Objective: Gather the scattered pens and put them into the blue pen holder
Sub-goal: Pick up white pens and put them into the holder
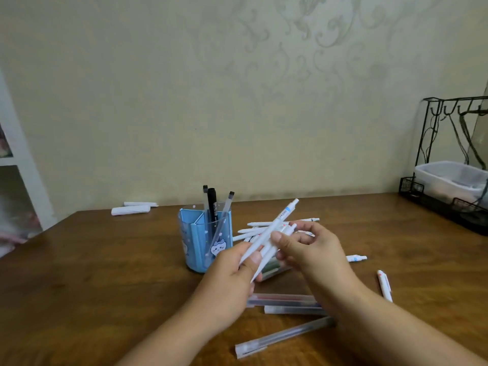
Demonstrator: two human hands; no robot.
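Note:
The blue pen holder (196, 241) stands on the brown table left of centre, with three dark-capped pens (211, 204) upright in it. My left hand (232, 273) grips a small bunch of white pens (274, 228) just right of the holder, their tips angled up to the right. My right hand (309, 247) pinches the same bunch from the right side. Behind my hands lies a loose pile of white pens (253, 229). Frosted clear pens (285, 303) lie under my wrists, and another frosted pen (282, 336) sits near the front edge.
Two more white pens lie to the right, one (356, 258) near my right hand and one (384, 285) further out. Rolled white paper (130, 210) sits at the back left. A black wire rack with a plastic tub (449, 180) stands at the right edge.

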